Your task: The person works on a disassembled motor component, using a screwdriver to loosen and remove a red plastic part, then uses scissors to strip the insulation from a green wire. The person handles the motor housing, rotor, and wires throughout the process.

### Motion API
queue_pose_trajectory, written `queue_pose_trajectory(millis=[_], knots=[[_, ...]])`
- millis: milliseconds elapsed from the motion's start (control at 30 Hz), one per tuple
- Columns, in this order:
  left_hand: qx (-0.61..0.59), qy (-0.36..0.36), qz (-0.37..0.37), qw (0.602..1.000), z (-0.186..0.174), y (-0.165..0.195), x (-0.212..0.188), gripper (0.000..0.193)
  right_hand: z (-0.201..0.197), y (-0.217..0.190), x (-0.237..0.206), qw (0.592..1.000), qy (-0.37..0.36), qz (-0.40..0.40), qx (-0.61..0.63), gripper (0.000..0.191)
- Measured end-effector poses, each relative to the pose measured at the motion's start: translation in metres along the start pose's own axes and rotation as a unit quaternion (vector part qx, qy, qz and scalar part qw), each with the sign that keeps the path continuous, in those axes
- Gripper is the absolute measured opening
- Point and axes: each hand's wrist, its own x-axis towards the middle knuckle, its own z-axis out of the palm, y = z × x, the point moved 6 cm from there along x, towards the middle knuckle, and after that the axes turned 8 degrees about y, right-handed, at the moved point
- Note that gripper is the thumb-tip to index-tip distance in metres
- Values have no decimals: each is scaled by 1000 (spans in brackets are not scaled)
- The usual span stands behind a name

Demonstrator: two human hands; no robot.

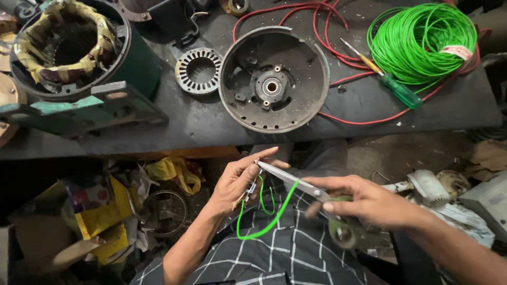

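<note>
**Scissors on green wire, below the table**

The round metal housing on the table holds only its central hub. Below the table edge, over the lap, the left hand pinches a short green wire between closed fingers. The right hand is closed round scissors, blades narrow at the wire's tip.

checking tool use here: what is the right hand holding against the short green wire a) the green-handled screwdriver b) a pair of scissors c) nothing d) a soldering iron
b: the right hand grips silver-bladed scissors whose tips meet the short green wire pinched in the left hand, while the green-handled screwdriver lies on the dark bench.
</note>
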Motion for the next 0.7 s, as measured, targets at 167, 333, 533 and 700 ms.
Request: queue_pose_trajectory(millis=[167, 333, 533, 700], knots=[[-40, 44, -49, 997, 3, -4, -3, 56, 13, -56, -18, 640, 246, -289, -668, 66], [-79, 55, -61, 994, 6, -4, -6, 57, 19, -73, -23, 566, 291, -325, -699, 65], [-75, 56, -60, 994, 4, -6, 1, 58, 5, -34, -3, 797, 196, -110, -560, 71], [-63, 20, -34, 997, 4, -2, -1, 58, 4, 3, 4, 997, -3, 25, -76, 65]])
